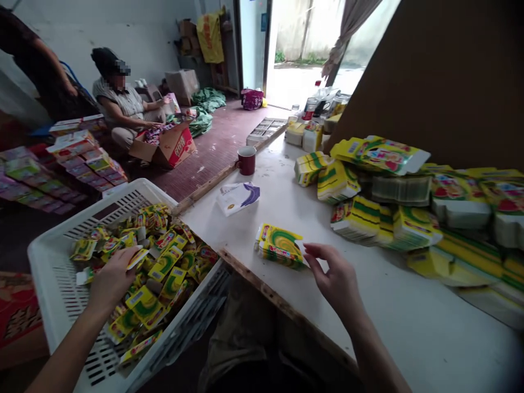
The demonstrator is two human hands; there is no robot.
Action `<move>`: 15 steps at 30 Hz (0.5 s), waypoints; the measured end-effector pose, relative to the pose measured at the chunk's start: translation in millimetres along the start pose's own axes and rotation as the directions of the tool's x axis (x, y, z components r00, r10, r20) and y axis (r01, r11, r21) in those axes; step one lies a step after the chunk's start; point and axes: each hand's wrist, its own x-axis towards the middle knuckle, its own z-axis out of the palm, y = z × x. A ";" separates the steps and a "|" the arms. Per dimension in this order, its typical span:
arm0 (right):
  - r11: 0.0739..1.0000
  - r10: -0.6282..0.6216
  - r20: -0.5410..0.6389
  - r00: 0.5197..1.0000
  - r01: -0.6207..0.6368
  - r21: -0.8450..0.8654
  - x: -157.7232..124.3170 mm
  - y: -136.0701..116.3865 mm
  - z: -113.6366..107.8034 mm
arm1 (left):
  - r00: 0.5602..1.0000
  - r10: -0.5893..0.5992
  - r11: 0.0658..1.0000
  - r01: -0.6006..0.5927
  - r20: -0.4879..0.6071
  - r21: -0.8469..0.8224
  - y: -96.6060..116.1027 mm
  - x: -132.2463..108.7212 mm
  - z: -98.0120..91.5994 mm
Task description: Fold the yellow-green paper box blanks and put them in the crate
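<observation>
Left hand (114, 275): fingers pinching a small yellow box (138, 258) above a white basket (41, 273) of similar boxes. Right hand (335, 275): thumb and forefinger pinching the white end of a yellow carton (282, 243), atop a short stack on the white table (280, 191). Beyond: white packet (237, 197), maroon mug (246, 161).
</observation>
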 end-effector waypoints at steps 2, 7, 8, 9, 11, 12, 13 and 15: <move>0.999 0.017 0.037 0.999 -0.015 -0.051 3.4 -6.3 4.6 | 0.994 -0.108 0.993 0.107 0.003 0.043 -12.8 -12.9 13.2; 0.985 0.034 0.101 0.994 -0.017 -0.173 5.8 -16.5 17.4 | 0.971 -0.239 0.966 0.240 -0.022 0.094 -3.5 -21.8 31.0; 0.982 0.041 0.097 0.994 -0.022 -0.187 4.8 -17.5 19.0 | 0.978 -0.202 0.978 0.204 -0.047 0.039 7.7 -21.1 31.2; 0.979 0.049 0.088 0.995 -0.031 -0.202 3.5 -18.2 20.3 | 0.987 -0.143 0.989 0.140 -0.074 -0.040 22.2 -20.4 29.9; 0.972 0.065 0.062 0.996 -0.049 -0.228 0.8 -19.5 22.1 | 0.986 -0.041 0.968 0.000 -0.160 -0.251 60.1 -21.7 22.4; 0.969 0.070 0.049 0.996 -0.057 -0.239 -0.5 -20.1 23.0 | 0.986 0.023 0.938 -0.079 -0.167 -0.339 82.1 -24.2 16.1; 0.967 0.074 0.038 0.997 -0.062 -0.247 -1.5 -20.6 24.0 | 0.980 0.033 0.904 -0.113 -0.196 -0.413 105.1 -28.2 8.3; 0.966 0.075 0.017 0.997 -0.068 -0.248 -3.0 -21.1 26.8 | 0.975 0.062 0.807 -0.175 -0.214 -0.563 150.9 -39.0 -9.7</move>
